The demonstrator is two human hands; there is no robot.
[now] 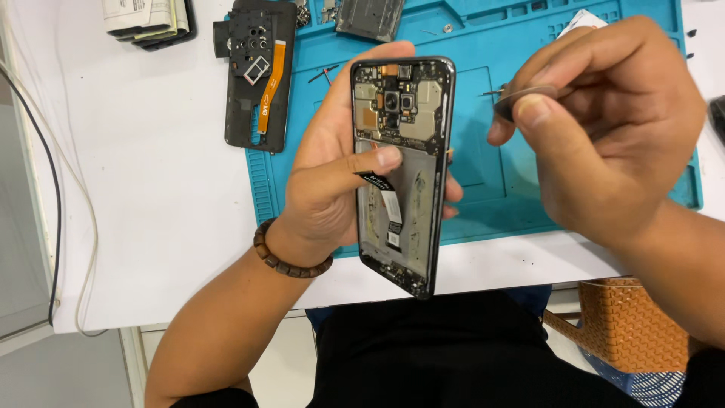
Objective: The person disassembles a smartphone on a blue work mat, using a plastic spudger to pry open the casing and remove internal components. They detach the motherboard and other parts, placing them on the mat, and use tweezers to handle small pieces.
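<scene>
At frame centre, the left hand grips an opened smartphone, back cover off, thumb pressed on its flex cable. The right hand, upper right, pinches what looks like tweezers between thumb and forefinger. Below lies a blue repair mat; a detached black frame sits upper left.

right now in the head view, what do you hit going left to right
cable → black back cover → left hand → opened phone → right hand with tweezers
</scene>
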